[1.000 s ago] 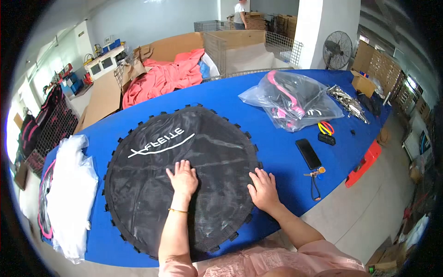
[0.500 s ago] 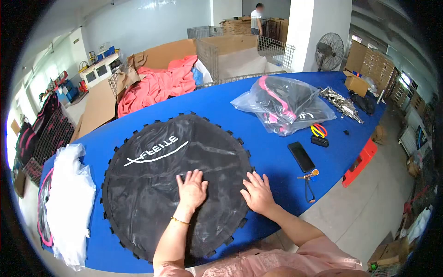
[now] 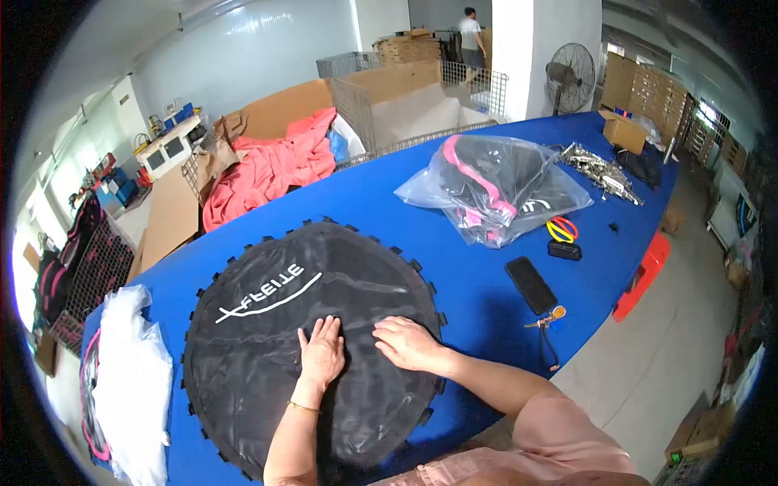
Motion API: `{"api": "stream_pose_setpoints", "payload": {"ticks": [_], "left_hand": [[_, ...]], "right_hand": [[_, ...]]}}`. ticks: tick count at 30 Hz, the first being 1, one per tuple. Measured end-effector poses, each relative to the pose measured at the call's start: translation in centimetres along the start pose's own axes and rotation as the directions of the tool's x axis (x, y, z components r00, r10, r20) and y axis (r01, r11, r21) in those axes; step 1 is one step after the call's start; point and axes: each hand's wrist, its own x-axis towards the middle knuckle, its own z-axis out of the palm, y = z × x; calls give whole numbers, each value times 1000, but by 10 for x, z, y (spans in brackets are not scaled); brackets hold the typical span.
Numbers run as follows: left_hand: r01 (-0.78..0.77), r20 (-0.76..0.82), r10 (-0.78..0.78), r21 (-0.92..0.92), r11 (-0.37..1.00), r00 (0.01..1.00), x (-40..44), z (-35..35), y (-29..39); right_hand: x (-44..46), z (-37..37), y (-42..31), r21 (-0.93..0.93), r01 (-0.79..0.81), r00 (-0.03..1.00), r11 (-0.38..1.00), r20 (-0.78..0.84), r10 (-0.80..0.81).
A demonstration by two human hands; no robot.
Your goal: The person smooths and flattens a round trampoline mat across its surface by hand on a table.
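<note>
A round black mat (image 3: 267,348) with white lettering and small tabs around its edge lies flat on the blue table (image 3: 356,198). My left hand (image 3: 322,356) rests palm down near the mat's middle, fingers spread a little. Just to the right of it, my right hand (image 3: 407,344) lies flat on the mat's right half, its fingers pointing left. Neither hand holds anything.
Behind the mat are a clear bag (image 3: 502,186) with black and pink contents and a pile of metal parts (image 3: 601,172). A phone (image 3: 531,285) and keys (image 3: 547,318) lie right. White plastic (image 3: 134,381) sits left. A person (image 3: 471,40) stands far back.
My right hand has moved left from the mat's right edge onto its surface, closer to my left hand. The camera view has shifted slightly, and the person at the back has moved right.
</note>
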Motion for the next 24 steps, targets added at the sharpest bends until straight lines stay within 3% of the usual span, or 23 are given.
{"api": "stream_pose_setpoints", "payload": {"ticks": [2,3,6,13,16,20,24], "left_hand": [[-27,25,26,14,1000,999,13,2,12],[-69,0,69,1,998,998,21,1,17],[-144,-48,144,-12,989,988,45,-1,34],[-248,8,248,-56,967,969,102,15,75],[-269,-5,270,16,963,963,116,20,82],[-173,-44,178,98,980,983,118,28,53],[26,-11,-25,117,993,1000,123,20,2]], "right_hand": [[-2,2,1,24,86,992,996,-99,-83],[-1,-1,0,123,107,991,987,-92,-95],[2,-9,-3,112,224,973,968,-80,-216],[2,-12,-6,174,145,989,974,-41,-140],[3,-13,-5,269,150,989,951,-55,-140],[2,-15,-5,202,103,994,974,5,-106],[2,-13,-3,211,104,994,972,-3,-106]]}}
